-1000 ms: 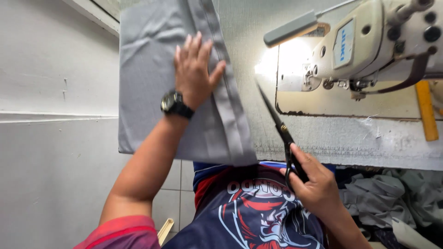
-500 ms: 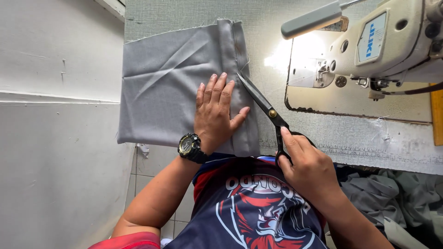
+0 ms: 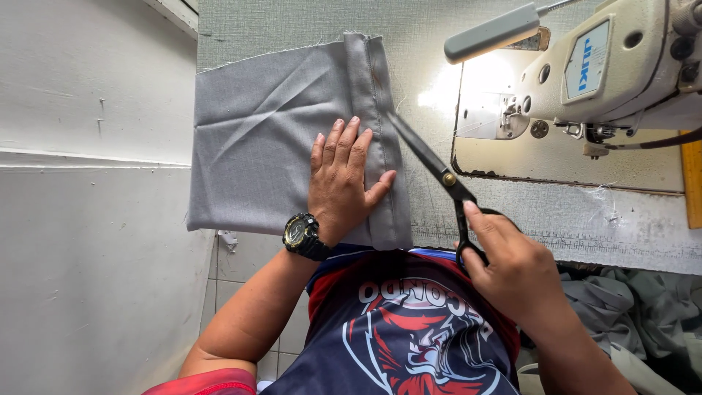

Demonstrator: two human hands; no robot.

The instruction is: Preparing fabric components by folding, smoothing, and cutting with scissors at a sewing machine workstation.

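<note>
A folded piece of grey fabric (image 3: 270, 132) lies on the grey sewing table (image 3: 439, 212), hanging a little over its near and left edges. My left hand (image 3: 342, 183), with a black watch on the wrist, presses flat on the fabric near its folded right-hand seam. My right hand (image 3: 512, 267) grips the handles of black scissors (image 3: 431, 164). The blade tips touch the right edge of the fabric, about level with my left fingertips.
A cream industrial sewing machine (image 3: 599, 73) stands at the right back with a lit lamp over its needle plate. A grey handle (image 3: 491, 33) juts out above it. Grey cloth (image 3: 636, 314) is heaped at the lower right. A white wall (image 3: 88, 219) runs along the left.
My left hand has slid down the fabric toward me. The scissors have swung in from the table's near edge, and their tips now meet the fabric's right edge.
</note>
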